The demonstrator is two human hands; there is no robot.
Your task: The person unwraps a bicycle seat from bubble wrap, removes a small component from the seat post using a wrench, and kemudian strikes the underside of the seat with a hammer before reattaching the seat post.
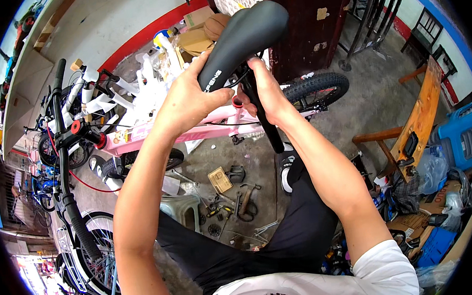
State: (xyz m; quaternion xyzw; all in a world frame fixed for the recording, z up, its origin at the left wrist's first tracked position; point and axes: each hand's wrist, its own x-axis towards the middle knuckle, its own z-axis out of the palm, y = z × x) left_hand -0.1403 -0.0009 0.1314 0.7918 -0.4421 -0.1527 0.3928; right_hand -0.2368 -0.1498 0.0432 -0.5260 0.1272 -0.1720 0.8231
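A black bicycle saddle is held up above a pink bicycle frame. My left hand is closed round the saddle's narrow nose, thumb across its side. Under the saddle, my right hand wraps the top of the black seatpost, its thumb up by the saddle's underside. The post hangs tilted, its lower end free beside the frame. Close to my fingers is the frame's seat tube with a red collar. My hands partly hide the saddle clamp.
The pink bicycle's black handlebar reaches along the left, its rear wheel at right. Tools and a grey stool are on the floor near my legs. A wooden bench stands right; more bicycles crowd the left.
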